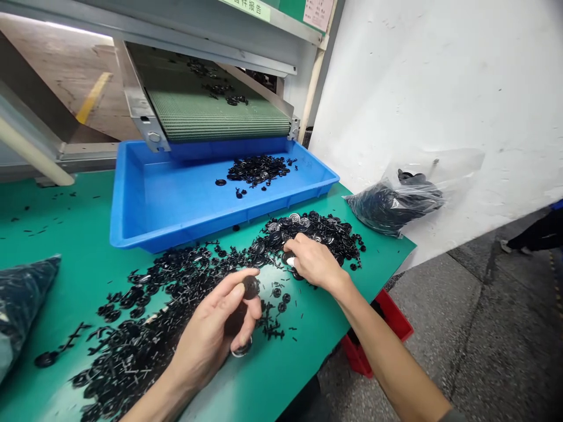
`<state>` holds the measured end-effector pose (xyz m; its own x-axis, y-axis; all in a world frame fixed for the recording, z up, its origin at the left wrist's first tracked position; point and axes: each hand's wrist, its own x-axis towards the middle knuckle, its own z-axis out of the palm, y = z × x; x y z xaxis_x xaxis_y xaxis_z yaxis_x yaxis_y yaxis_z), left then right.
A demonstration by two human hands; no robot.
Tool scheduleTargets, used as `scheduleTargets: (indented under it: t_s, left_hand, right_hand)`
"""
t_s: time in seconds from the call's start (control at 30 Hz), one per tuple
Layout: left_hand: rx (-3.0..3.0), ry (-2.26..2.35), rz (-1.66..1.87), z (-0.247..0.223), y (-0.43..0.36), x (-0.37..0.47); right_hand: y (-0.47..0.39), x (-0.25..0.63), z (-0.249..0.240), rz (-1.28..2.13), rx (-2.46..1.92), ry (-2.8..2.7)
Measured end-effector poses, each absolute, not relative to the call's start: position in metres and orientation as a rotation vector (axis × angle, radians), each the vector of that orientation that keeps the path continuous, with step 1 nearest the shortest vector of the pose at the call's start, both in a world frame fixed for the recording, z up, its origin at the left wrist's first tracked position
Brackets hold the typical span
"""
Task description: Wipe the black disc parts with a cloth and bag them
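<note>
While a broad drift of black plastic parts [176, 305] lay loose across the green worktop [88, 234] toward its near edge, only a small heap sat in the blue tray [145, 205] at the far edge, so most of the work looked undone. The left hand [211, 340], palm inward, pinched a round black disc [251, 286] in a nearly closed grip. The right hand [314, 262] lay knuckles-up on the pile by the right edge, fingers curled; whether its grip held anything, I could not tell.

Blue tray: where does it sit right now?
In the head view, the blue tray sits upper centre on the green table, under the conveyor belt, behind the loose black parts.
</note>
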<state>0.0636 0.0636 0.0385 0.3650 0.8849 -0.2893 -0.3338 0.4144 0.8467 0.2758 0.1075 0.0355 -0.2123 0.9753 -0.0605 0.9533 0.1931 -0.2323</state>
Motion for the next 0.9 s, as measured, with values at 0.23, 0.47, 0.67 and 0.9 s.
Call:
scheduleTargets:
  t_s: [0.23,0.47,0.67,0.9]
  left_hand:
    - [0.720,0.737,0.833,0.032,0.068,0.062]
    - [0.958,0.898,0.653,0.022,0.056,0.073]
    - [1.366,0.983,0.670,0.025,0.048,0.070]
    - [1.683,0.852,0.382,0.037,0.059,0.055]
  right_hand:
    - [0.102,0.288,0.025,0.719,-1.596,-1.875]
    - [0.056,0.247,0.020,1.086,-1.320,-1.287]
    - [0.017,0.225,0.027,0.829,-1.446,-1.540]
    - [0.016,0.255,0.056,0.958,-1.333,-2.077]
